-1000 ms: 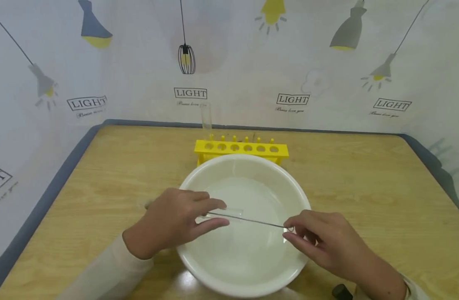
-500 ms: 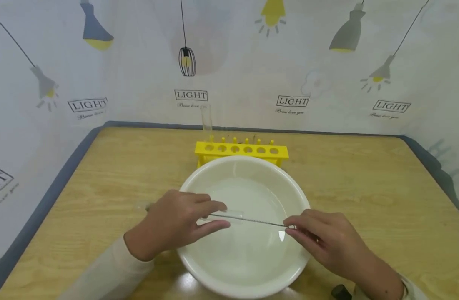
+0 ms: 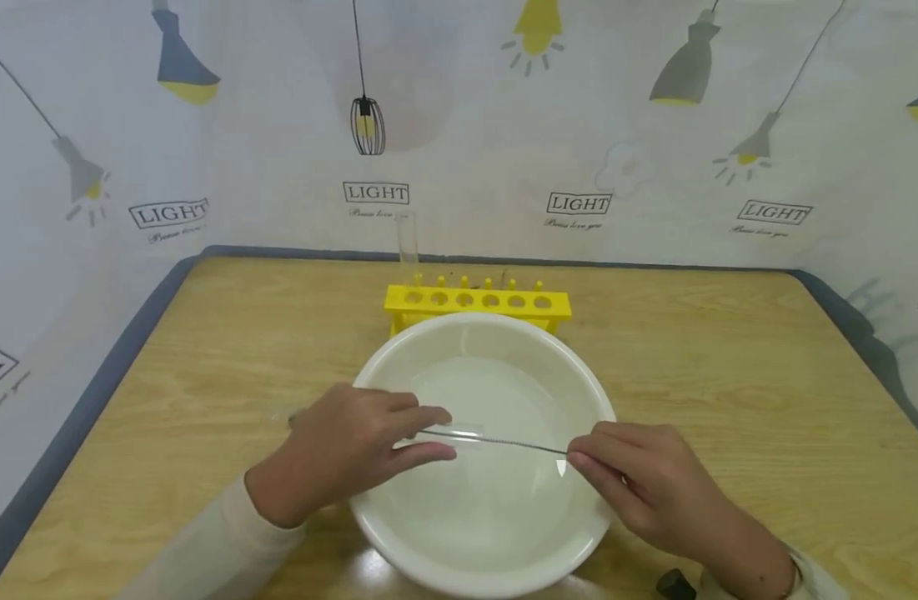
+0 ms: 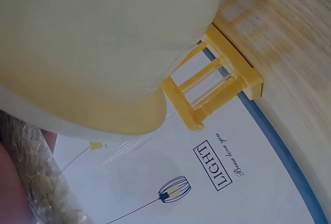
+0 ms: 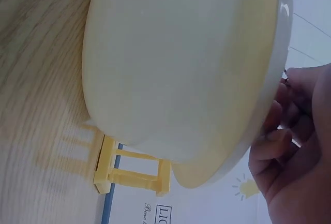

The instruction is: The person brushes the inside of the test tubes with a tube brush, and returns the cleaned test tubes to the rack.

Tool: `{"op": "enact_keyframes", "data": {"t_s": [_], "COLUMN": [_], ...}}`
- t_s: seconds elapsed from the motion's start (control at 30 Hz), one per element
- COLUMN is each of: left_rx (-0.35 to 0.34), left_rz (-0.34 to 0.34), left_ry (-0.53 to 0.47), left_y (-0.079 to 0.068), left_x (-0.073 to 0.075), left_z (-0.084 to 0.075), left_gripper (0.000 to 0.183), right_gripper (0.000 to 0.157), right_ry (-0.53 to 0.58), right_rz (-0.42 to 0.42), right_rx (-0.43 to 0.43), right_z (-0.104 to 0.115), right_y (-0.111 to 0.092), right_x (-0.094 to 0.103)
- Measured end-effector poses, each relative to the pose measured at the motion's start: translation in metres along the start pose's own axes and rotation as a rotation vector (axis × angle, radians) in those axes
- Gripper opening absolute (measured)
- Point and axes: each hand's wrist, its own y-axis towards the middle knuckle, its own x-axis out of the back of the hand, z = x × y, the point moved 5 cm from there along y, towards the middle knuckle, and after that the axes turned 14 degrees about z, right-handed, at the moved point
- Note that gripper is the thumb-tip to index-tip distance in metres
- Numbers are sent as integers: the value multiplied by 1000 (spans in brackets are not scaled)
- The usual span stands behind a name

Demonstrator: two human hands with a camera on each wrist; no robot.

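Observation:
My left hand [image 3: 353, 450] holds a clear test tube [image 3: 469, 435] sideways over the white basin [image 3: 383, 533]. Inside the tube runs the twisted wire of a test tube brush [image 3: 526, 445]. Its grey bristles [image 4: 39, 175] show close up in the left wrist view, beside a finger. At the basin's right side, my right hand [image 3: 654, 483] pinches the wire's end between thumb and fingers. That end is hidden by the fingertips. In the right wrist view the right hand [image 5: 297, 146] appears beyond the basin's rim, fingers curled.
Behind the basin stands a yellow test tube rack [image 3: 477, 302]. Another clear tube [image 3: 407, 237] stands upright at the rack's left end. A dark cylindrical piece [image 3: 676, 585] lies near the right forearm on the wooden table [image 3: 729, 358]. A printed wall covering rises behind.
The wire loop, visible at the right fingertips earlier, is now covered by them. The left hand stays almost still. The head view has shifted slightly.

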Motion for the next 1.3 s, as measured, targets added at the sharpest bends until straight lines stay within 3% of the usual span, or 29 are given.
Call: {"op": "enact_keyframes", "data": {"t_s": [0.1,0.23,0.43,0.53,0.63,0.7,1.03,1.3], "left_rx": [-3,8,14,2,-4,-2,6,-19], "left_rz": [-6,4,11,-10,-24,-27,-32,-43], "left_ry": [15,23,18,22,25,15,-20,-3], "left_y": [-1,-1,-1,0,1,1,1,1], "left_x": [-1,-2,0,2,3,3,6,5], "left_z": [-1,-1,-2,-2,-2,-2,-3,-7], "left_gripper": [27,28,31,30,29,29,28,28], "right_gripper": [14,26,29,28,26,26,36,43], "right_ry": [118,292,600,750,848,890,934,1040], "right_rz": [72,136,217,220,199,190,261,365], "right_rx": [-119,-250,-397,-429,-395,-378,-484,-448], "right_z": [-7,-14,-18,-21,-23,-23,-18,-12], "right_y": [-3,-7,-12,-14,-14,-14,-11,-13], "right_x": [-2,-2,-2,-2,-1,0,0,-9]}}
